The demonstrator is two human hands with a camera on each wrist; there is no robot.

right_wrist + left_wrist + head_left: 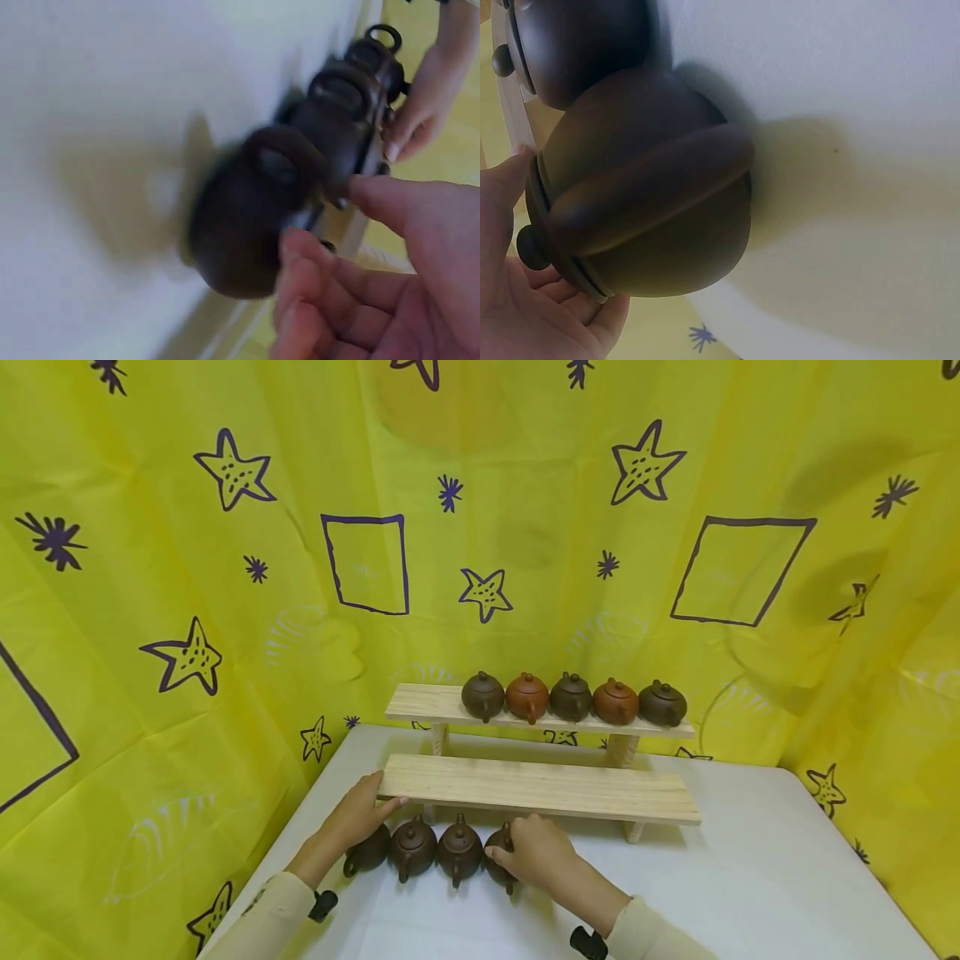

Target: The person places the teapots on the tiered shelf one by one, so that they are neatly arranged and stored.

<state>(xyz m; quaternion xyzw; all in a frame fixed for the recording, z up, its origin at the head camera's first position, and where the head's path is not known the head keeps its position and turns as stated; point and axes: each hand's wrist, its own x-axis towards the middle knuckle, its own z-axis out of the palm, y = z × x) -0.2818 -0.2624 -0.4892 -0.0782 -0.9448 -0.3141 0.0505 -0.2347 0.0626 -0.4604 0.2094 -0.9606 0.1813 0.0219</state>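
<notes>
Several dark brown teapots stand in a row on the white table in front of a two-step wooden stand. My right hand (542,853) is at the rightmost teapot (501,870), thumb on one side and curled fingers on the other; the right wrist view shows this teapot (240,225) blurred. My left hand (352,814) reaches over the leftmost teapot (369,852) to the left end of the lower wooden shelf (540,787). In the left wrist view its loosely bent fingers (577,315) lie behind this teapot (652,195). Two teapots (413,845) stand between the hands.
On the upper shelf (423,700), several brown and reddish teapots (527,695) stand side by side towards the right. A yellow patterned curtain (525,543) surrounds the white table (757,860) at the back and sides.
</notes>
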